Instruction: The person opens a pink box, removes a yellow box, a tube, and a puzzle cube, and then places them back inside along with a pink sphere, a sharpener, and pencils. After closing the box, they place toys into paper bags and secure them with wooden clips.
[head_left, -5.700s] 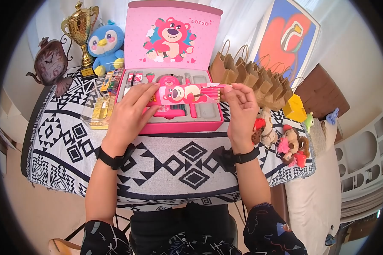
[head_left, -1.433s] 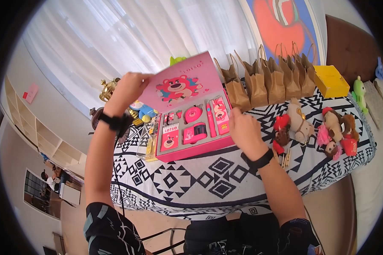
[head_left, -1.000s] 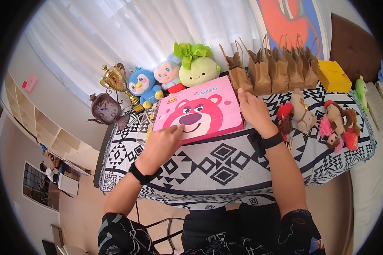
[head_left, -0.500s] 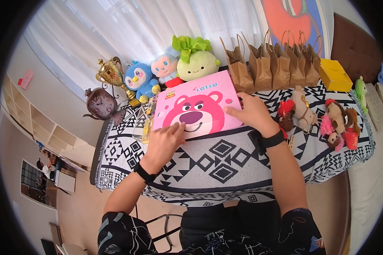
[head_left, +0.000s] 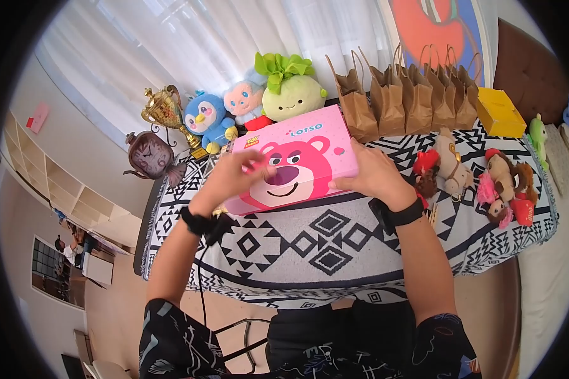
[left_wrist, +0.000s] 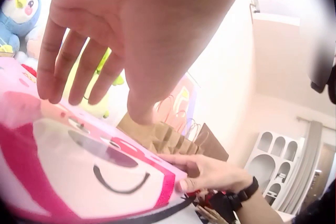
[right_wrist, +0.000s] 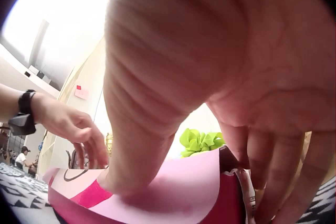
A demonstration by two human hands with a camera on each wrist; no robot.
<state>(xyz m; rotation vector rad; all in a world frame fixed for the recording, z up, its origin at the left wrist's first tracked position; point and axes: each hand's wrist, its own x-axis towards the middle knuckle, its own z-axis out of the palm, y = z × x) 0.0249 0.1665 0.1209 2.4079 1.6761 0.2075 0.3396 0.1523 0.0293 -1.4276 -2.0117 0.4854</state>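
A pink stationery gift box [head_left: 294, 180] lies on the patterned tablecloth with its lid down, a Lotso bear face and lettering on top. My right hand [head_left: 376, 170] grips its right end. In the right wrist view, the thumb [right_wrist: 134, 166] rests on the lid and the fingers [right_wrist: 278, 176] reach down past the torn-looking side edge. Over the left part of the lid hovers my left hand [head_left: 231, 177]. Its fingers [left_wrist: 79, 66] hang loosely extended in the left wrist view, holding nothing. The stationery inside is hidden by the lid.
Behind the box sit a blue penguin plush [head_left: 205, 120], a green plush [head_left: 294, 98], a gold trophy [head_left: 164, 114] and a clock [head_left: 150, 155]. Several brown paper bags [head_left: 389, 104] and a yellow box [head_left: 501, 112] stand back right. Small plush toys [head_left: 506, 186] lie at right.
The pencil pack went from my hands into the box, and the lid was lowered. In the last half second, my left hand lifted off the lid while my right hand shifted along the right end.
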